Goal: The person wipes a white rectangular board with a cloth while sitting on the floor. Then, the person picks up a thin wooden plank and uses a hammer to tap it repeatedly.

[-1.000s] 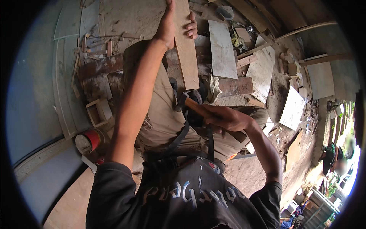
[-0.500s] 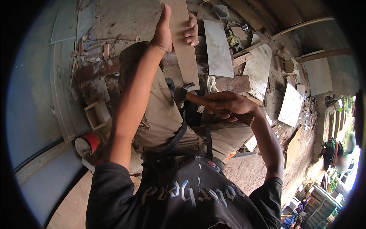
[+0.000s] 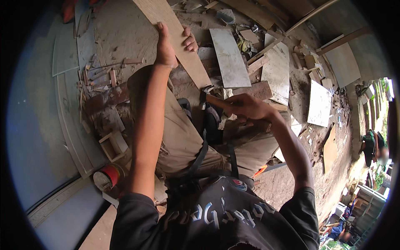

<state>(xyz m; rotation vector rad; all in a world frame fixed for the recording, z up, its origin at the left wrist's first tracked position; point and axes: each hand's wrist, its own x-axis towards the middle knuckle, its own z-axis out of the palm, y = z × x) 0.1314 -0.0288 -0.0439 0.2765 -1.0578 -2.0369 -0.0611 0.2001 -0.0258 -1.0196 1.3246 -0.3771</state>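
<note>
**Plank held over a littered dirt floor**

The dirt floor (image 3: 125, 33) spread wide, strewn with offcuts. Four pale flat panels (image 3: 229, 56) lay on it to the right. One long wooden plank (image 3: 175, 37) slanted from the top edge down to the person's knees. The left hand (image 3: 171, 43) was wrapped round its edge, fingers curled over. The right hand (image 3: 246, 108) was clenched round one hammer (image 3: 210, 98), its head against the plank's lower end. One red-rimmed tin (image 3: 106, 177) stood at lower left.

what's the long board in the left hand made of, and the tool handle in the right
The long board, gripped by the left hand, looks like bare, unfinished wood: pale tan, matte, faint grain. The tool handle in the right hand looks wooden too, orange-brown and smooth, though partly hidden.
</note>
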